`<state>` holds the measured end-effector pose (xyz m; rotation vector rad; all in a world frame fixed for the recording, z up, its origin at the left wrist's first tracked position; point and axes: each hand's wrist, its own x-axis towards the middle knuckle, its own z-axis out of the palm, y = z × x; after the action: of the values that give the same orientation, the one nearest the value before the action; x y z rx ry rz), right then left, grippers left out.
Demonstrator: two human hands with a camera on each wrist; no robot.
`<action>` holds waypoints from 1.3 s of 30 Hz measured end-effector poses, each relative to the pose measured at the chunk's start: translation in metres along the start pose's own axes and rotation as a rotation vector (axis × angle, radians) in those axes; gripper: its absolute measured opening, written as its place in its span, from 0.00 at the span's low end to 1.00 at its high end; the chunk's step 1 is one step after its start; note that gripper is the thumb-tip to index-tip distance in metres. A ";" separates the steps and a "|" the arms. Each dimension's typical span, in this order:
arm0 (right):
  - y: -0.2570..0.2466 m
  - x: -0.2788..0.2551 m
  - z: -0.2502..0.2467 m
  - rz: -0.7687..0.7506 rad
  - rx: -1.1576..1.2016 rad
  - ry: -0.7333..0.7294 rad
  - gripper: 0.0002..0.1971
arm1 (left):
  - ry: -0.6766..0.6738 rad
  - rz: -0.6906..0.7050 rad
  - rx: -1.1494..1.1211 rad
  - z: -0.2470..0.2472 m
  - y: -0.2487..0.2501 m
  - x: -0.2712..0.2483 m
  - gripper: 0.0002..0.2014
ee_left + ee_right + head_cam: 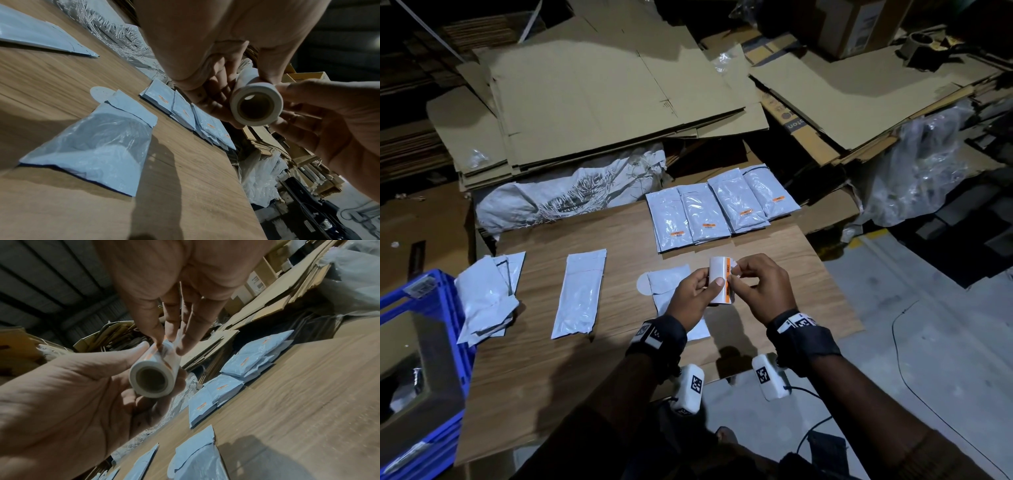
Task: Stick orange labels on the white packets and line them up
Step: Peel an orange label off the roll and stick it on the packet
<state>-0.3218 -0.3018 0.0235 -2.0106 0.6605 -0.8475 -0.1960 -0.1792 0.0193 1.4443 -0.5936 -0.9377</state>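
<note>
Above the table [774, 260], left hand [693, 298] grips the label roll [719, 281]; right hand [760, 287] pinches its orange label [728, 270], print unreadable.

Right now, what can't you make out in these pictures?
- Label text on the roll: too small in the head view, blurred in the wrist views.
- Packet beneath the left hand: partly covered.
- Blue crate: cut off by the left edge.
</note>
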 end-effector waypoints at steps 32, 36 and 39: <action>0.000 -0.005 -0.004 -0.079 -0.066 -0.011 0.03 | 0.033 0.101 0.036 0.002 -0.006 0.002 0.14; 0.000 -0.006 -0.001 -0.066 -0.086 0.014 0.08 | 0.049 0.094 0.036 0.004 -0.007 0.001 0.14; -0.002 -0.006 0.001 -0.060 -0.100 0.024 0.09 | 0.060 0.087 0.004 0.006 -0.008 0.001 0.15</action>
<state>-0.3244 -0.2956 0.0226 -2.1229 0.6703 -0.8905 -0.2014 -0.1826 0.0117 1.4341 -0.6091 -0.8227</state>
